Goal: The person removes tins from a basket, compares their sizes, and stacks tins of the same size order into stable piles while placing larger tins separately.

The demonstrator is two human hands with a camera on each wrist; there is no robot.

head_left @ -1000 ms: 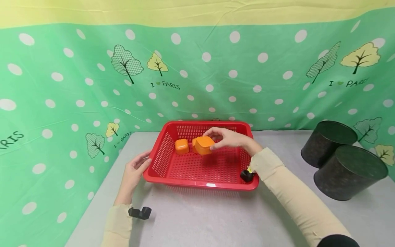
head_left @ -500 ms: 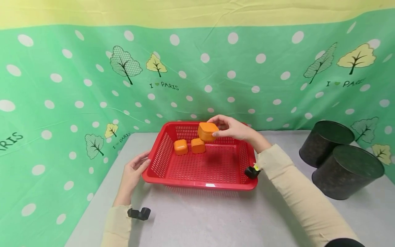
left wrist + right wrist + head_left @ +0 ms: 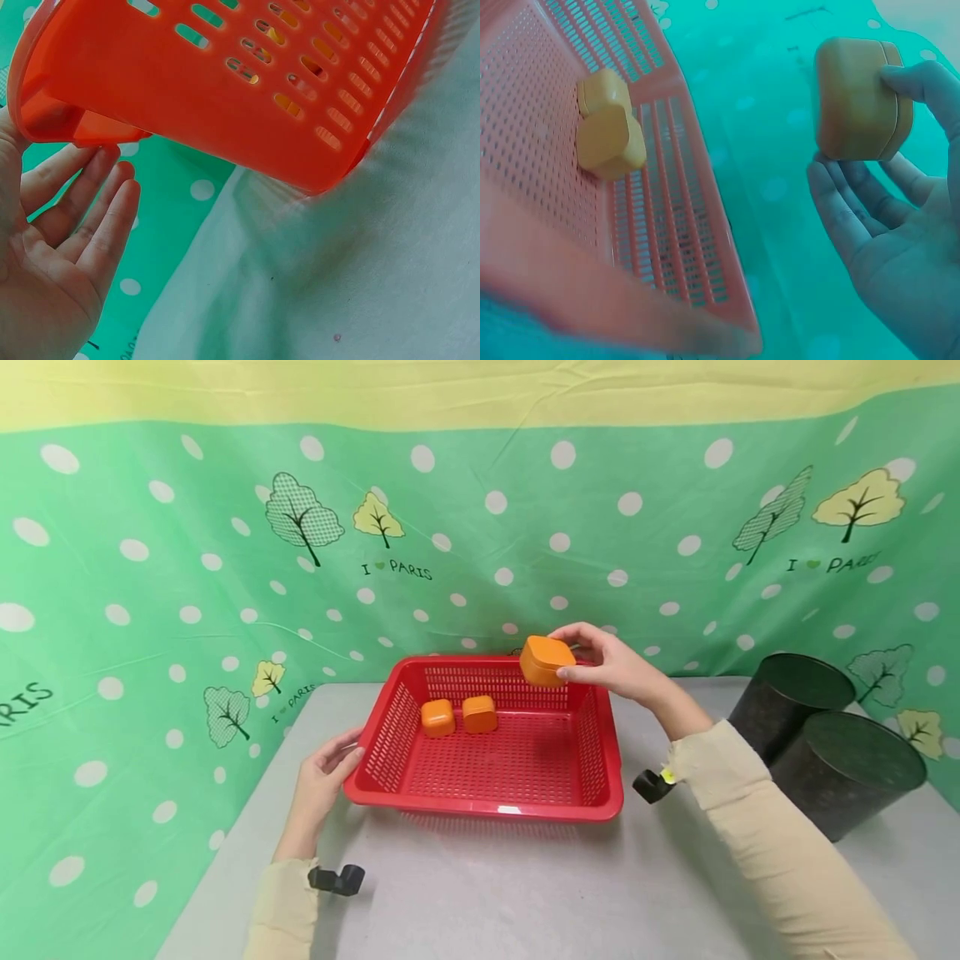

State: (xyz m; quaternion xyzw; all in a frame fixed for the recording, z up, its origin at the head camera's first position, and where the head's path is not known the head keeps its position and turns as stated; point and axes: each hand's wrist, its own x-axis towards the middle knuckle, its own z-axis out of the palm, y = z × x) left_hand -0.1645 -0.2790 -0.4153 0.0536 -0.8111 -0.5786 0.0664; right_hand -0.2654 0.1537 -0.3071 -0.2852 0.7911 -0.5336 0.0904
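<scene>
Right hand [image 3: 618, 668] holds an orange box [image 3: 546, 662] up by the red basket [image 3: 483, 808].

A second ago that box was low, close to the other two; now it has gone up and right, near the basket's back right corner, pinched by thumb and fingers. Two more orange boxes [image 3: 480, 715] sit side by side inside, near the back left corner. Left hand [image 3: 321, 777] has stayed at the basket's left edge, touching it with loose fingers. The basket stands near the back edge of the surface [image 3: 480, 893], and two dark pots [image 3: 847, 768] stand near its right edge.
</scene>
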